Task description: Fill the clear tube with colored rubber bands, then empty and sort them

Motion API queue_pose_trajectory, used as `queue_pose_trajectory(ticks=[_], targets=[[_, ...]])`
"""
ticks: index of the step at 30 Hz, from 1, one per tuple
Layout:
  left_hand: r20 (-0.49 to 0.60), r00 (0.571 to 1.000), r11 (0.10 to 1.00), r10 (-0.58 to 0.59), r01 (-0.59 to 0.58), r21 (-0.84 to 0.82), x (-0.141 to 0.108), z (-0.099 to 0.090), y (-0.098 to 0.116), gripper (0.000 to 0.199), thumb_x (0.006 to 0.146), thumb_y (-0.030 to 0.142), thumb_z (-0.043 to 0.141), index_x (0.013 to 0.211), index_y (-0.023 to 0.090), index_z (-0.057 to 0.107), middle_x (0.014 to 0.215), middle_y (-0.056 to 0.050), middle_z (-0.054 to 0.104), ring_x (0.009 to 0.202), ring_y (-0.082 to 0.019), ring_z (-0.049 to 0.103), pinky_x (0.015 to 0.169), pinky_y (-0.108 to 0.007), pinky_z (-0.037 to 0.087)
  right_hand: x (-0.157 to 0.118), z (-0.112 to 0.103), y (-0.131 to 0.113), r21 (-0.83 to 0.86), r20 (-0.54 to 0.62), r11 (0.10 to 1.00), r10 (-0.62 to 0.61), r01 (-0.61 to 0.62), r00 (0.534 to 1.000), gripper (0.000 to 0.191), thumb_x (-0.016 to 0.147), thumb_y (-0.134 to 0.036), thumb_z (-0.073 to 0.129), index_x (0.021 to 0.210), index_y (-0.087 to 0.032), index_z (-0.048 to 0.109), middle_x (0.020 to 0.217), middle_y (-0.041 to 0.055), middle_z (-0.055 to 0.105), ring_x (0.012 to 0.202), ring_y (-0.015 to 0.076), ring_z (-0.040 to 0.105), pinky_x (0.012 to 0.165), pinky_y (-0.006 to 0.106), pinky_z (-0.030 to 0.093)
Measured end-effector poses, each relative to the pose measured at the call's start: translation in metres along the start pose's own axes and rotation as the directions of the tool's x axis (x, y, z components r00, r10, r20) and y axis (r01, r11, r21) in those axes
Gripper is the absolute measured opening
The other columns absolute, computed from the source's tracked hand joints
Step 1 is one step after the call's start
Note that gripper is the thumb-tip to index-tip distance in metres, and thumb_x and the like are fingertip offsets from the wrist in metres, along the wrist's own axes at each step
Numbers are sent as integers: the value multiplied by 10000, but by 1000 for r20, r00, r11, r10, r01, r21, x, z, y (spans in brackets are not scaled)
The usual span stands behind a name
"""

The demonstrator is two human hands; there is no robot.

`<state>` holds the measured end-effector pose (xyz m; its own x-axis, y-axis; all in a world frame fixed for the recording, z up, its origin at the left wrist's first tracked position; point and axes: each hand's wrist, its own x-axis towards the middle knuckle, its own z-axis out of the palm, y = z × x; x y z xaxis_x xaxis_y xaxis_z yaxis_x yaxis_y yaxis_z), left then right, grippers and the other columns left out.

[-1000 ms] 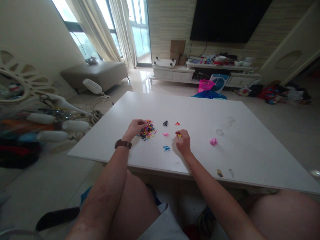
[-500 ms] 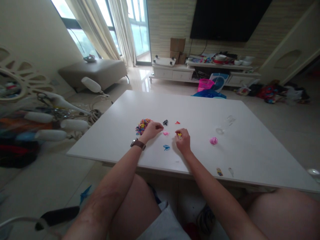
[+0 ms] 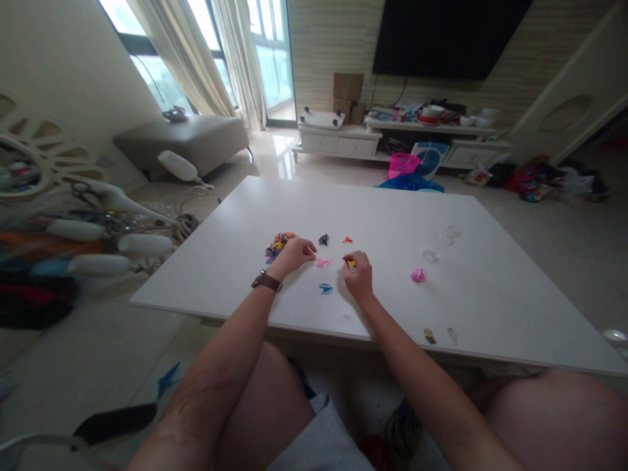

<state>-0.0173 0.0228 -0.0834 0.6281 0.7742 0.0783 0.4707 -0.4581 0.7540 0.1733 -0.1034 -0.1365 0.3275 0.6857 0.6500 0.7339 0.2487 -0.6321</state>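
Note:
My left hand (image 3: 296,256), with a watch on the wrist, rests between a multicoloured heap of small bands (image 3: 279,244) and a small pink pile (image 3: 322,263). Its thumb and fingertips are curled close together; anything between them is too small to make out. My right hand (image 3: 358,273) is closed over something yellow (image 3: 352,263), right of the pink pile. Beyond the hands lie a black pile (image 3: 324,240) and a few red bands (image 3: 347,239). Blue bands (image 3: 326,288) lie nearer to me.
On the white table (image 3: 383,216), to the right, are a pink round object (image 3: 418,275), a clear container (image 3: 450,235) and a clear ring (image 3: 430,256). A yellow figure piece (image 3: 430,336) and a clear piece (image 3: 452,336) lie near the front edge.
My left hand has shifted slightly left, and the pink pile now looks more spread out to the left. My right hand has barely moved.

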Motion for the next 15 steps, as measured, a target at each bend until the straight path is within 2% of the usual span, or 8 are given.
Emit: queue_pose_trajectory(ticks=[7, 12, 15], targets=[[8, 1000, 1000, -21, 21, 4, -2, -10, -7, 80, 746, 135, 741, 818, 152, 772, 755, -49, 774, 745, -180, 720, 725, -286, 551, 0, 1, 1, 11, 19, 1000, 8, -8, 1000, 178, 788, -69, 529, 825, -239, 569, 835, 39, 624, 860, 235, 580, 742, 360, 487], [53, 998, 999, -25, 23, 39, -2, -3, -7, 100, 708, 121, 727, 788, 130, 787, 700, -57, 760, 688, -177, 695, 669, -265, 529, 0, 1, 0, 17, 23, 1000, 14, -14, 1000, 188, 772, -64, 529, 820, -240, 569, 833, 36, 627, 860, 235, 580, 744, 363, 484], [84, 996, 1000, -11, 13, -25, -1, 6, -4, 114, 707, 133, 728, 801, 116, 790, 708, -72, 766, 685, -181, 701, 659, -265, 531, 0, 1, 0, 12, 24, 1000, 6, -7, 1000, 183, 779, -66, 527, 820, -238, 571, 831, 39, 626, 857, 235, 578, 747, 365, 480]])
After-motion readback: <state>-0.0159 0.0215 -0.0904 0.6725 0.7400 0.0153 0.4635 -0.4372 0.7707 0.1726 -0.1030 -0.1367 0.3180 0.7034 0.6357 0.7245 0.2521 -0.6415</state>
